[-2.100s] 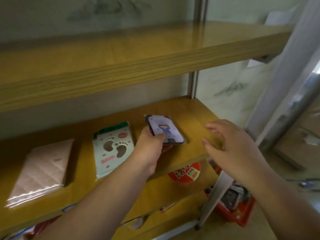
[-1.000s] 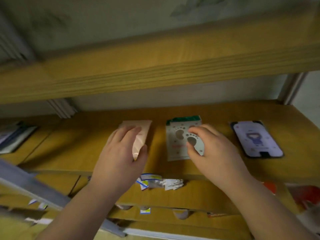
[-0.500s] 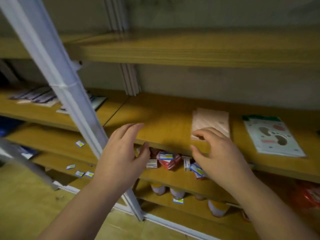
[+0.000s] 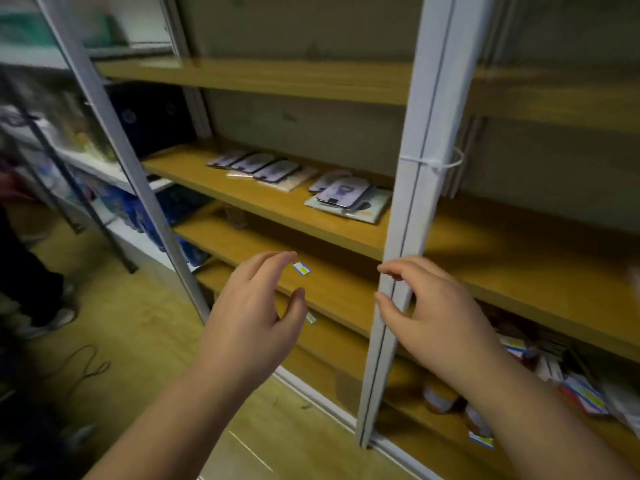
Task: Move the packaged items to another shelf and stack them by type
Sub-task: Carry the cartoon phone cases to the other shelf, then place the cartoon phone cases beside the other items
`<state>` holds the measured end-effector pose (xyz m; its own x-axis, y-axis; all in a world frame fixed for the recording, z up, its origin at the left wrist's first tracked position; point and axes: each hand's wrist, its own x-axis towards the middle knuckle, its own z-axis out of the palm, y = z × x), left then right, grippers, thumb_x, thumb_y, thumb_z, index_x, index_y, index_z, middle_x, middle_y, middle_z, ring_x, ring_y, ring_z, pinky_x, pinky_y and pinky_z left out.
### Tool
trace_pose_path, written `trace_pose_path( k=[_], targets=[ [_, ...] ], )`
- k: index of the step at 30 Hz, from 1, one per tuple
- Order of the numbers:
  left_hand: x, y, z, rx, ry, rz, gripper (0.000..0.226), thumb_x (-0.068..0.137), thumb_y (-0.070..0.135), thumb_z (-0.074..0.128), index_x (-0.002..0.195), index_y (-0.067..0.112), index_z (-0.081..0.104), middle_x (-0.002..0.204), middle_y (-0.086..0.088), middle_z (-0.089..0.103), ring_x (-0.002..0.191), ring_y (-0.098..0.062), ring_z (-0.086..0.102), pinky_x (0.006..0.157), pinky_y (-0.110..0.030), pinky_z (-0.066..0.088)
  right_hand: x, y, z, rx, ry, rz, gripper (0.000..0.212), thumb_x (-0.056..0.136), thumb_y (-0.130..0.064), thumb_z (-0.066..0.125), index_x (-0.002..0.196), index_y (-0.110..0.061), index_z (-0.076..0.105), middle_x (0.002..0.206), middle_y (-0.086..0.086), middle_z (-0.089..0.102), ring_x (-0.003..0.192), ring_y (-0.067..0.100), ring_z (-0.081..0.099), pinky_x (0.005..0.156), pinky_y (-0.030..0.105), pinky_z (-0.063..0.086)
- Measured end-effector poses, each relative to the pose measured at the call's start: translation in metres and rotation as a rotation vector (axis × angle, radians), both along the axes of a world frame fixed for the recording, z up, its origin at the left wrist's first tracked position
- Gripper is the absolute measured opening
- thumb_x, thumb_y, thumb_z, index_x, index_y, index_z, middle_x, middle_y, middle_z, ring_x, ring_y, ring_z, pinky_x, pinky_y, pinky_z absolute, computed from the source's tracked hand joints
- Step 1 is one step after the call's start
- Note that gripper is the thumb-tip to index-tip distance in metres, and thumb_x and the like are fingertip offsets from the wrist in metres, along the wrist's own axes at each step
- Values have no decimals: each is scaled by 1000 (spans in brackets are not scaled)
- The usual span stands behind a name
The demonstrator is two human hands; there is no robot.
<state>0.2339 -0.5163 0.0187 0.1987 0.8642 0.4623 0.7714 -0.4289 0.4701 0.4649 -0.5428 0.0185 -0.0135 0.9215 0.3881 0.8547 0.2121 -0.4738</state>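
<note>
Fingers (image 4: 277,258) on my left hand (image 4: 249,323) and right hand (image 4: 426,313) are loosely curled and empty, hovering before the grey metal shelf upright (image 4: 401,237). I judge this the reach for another load: flat purple-printed packets (image 4: 341,194) lie mixed on the yellow wooden shelf (image 4: 270,202) beyond. Next I must reach left of the upright and pick one type.

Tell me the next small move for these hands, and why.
Probably reach the left hand up to the nearest purple phone-case pack lying on the pale flat pack. Both hands, the right hand too, are empty and open, and the packs on that shelf lie mixed.
</note>
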Motion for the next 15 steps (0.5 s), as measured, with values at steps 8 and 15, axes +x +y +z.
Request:
trace_pose_path(
  k=[8,15],
  targets=[
    [-40,72,-11,-61,11,56,53,91,44,50,142,31,48,134,20,49,120,10,34,95,-18,31,-55,83,-6,0,11,52,36,90,-35,65,125,-31,63,124,-18,60,113,4,54,96,23,45],
    [-69,166,-4,-74,44,109,55,90,46,50,143,33,46,135,20,48,127,-3,44,100,-28,42,-84,193,-8,34,33,26,36,89,-36,66,124,-27,63,120,-11,63,109,9,57,88,25,45]
  ],
)
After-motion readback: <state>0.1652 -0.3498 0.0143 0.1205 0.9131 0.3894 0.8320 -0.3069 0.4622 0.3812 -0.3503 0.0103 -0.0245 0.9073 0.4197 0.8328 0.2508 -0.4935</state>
